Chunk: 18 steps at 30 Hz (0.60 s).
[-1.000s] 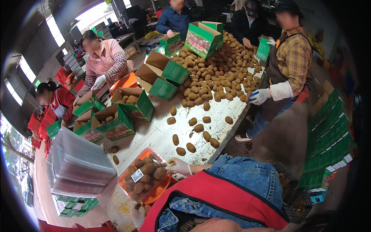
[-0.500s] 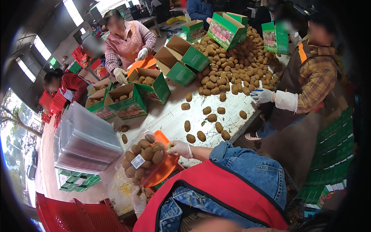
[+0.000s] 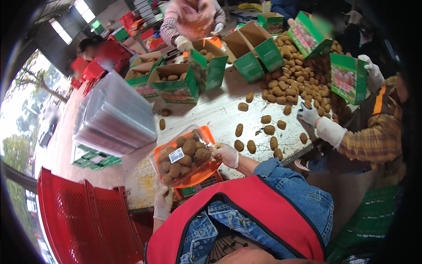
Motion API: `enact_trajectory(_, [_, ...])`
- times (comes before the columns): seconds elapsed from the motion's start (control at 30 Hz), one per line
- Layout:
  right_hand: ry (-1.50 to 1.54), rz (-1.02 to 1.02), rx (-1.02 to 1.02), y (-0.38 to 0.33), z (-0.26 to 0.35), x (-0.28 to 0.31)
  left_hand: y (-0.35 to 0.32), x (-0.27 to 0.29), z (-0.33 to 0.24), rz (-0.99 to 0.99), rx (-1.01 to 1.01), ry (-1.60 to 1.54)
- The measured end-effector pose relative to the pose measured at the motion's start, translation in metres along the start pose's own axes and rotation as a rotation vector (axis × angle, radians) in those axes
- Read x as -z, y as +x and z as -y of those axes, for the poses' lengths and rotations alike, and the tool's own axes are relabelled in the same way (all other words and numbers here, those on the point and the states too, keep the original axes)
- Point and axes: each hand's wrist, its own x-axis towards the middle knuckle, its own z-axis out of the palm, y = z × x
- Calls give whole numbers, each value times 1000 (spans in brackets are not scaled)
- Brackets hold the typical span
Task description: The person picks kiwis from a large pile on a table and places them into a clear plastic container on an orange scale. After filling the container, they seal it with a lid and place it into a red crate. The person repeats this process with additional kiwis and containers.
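A clear plastic clamshell (image 3: pixel 154 163) filled with brown kiwifruit (image 3: pixel 190 147) is in front of me, a white label (image 3: pixel 176 155) on its top. My right hand (image 3: pixel 226 155), in a pale glove, grips its right edge. At the near left corner, my gloved left hand (image 3: pixel 163 203) pinches the rim. Beneath the clamshell is an orange tray (image 3: pixel 203 177), partly covered by it. The tray sits over a scale (image 3: pixel 200 185) with a green display; whether the clamshell rests on the tray, I cannot tell.
Stacked clear plastic trays (image 3: pixel 116 112) stand left, above red crates (image 3: pixel 88 211). Green cartons (image 3: pixel 176 90) with kiwifruit line the table's far side. A kiwifruit heap (image 3: pixel 299 75) lies far right, with loose ones nearer. A co-worker's gloved hand (image 3: pixel 310 115) reaches in from the right.
The clamshell has come to lie flatter over the orange tray, still between my hands. My view has shifted, and the co-worker's hand at right is now at the heap's edge.
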Motion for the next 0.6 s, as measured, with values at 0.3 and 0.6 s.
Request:
enact_trajectory(0.3, [-517,-286,36,-39,57,-12,-36,-32,-63,-151,-101,59])
enact_trajectory(0.6, [-595,574,312,-54,63,-144,-56,-196,-69,466,-544,537])
